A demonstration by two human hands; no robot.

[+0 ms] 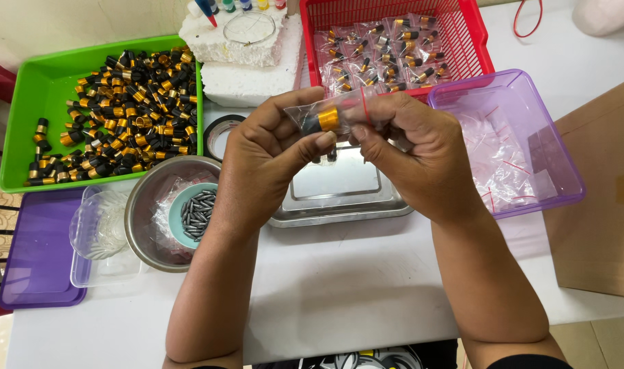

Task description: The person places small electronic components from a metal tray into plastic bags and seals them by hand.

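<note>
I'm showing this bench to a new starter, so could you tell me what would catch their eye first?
At centre, the left hand and right hand pinch a small clear bag with a black-and-gold cap inside. At far left, a green tray is heaped with such caps; at the top, a red basket holds filled bags.

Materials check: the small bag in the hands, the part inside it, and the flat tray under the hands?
Small bag: thin clear plastic film, glossy and creased. Part inside: black body, probably plastic, with a shiny gold band, likely metal or metallised. Flat tray: looks like stainless steel, silver and reflective. Left hand and right hand pinch the bag.
</note>
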